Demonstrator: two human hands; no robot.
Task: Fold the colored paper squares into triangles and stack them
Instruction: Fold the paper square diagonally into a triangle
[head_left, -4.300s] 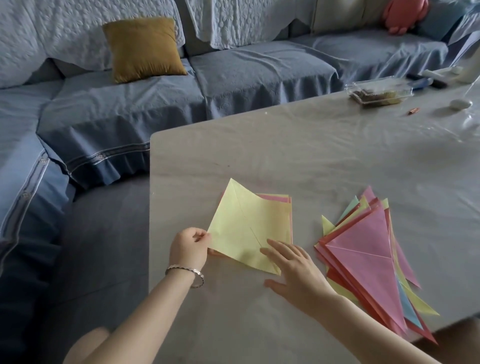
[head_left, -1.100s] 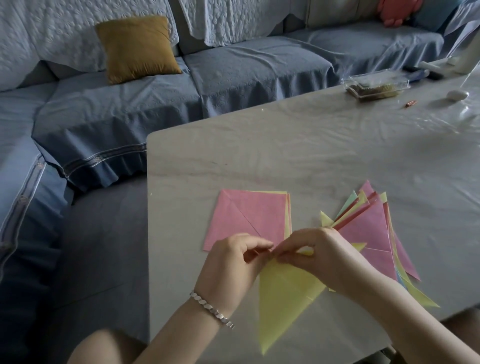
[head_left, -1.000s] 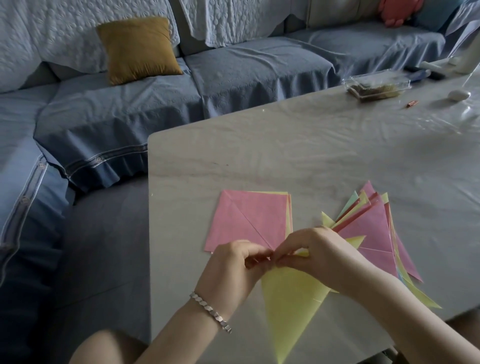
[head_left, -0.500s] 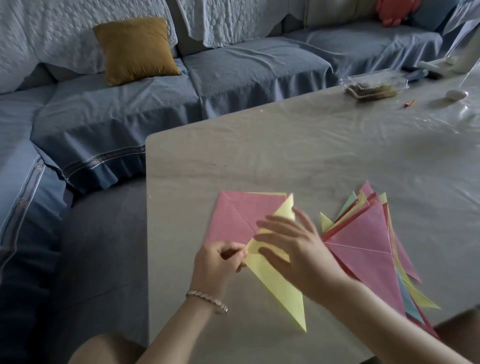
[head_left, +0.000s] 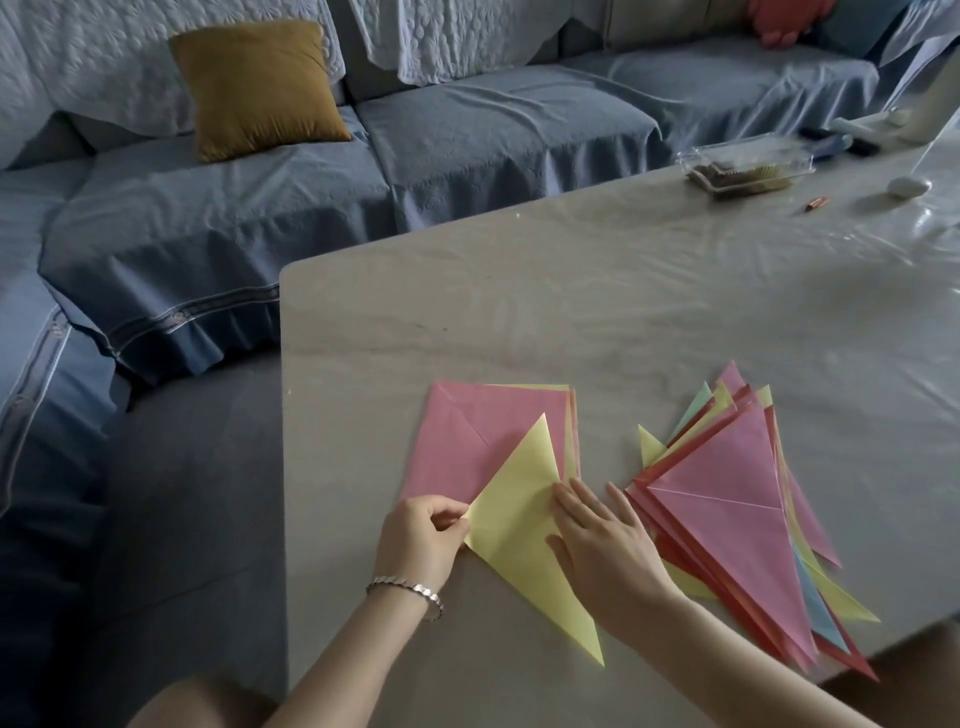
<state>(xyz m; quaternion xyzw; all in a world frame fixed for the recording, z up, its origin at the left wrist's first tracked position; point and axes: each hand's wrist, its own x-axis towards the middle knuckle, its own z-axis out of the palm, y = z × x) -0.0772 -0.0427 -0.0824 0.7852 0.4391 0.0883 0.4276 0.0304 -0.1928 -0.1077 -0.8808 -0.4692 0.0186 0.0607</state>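
A yellow paper folded into a triangle (head_left: 519, 525) lies flat on the table, partly over the pile of unfolded squares (head_left: 483, 431), whose top sheet is pink. My left hand (head_left: 421, 540) pinches the triangle's left corner. My right hand (head_left: 597, 540) lies flat on its right side with straight fingers, pressing it down. To the right sits the fanned stack of folded triangles (head_left: 727, 509), pink on top with red, yellow, blue and green edges showing.
The beige table (head_left: 571, 312) has its left edge close to the paper pile and its front edge near the stack's tips. A clear plastic box (head_left: 748, 166) and small items stand at the far right. A blue sofa with a mustard cushion (head_left: 254, 88) lies beyond.
The yellow sheet was lifted off the pile, folded in the air between both hands, then laid down on the table. My right hand now presses it flat while the left keeps the corner.
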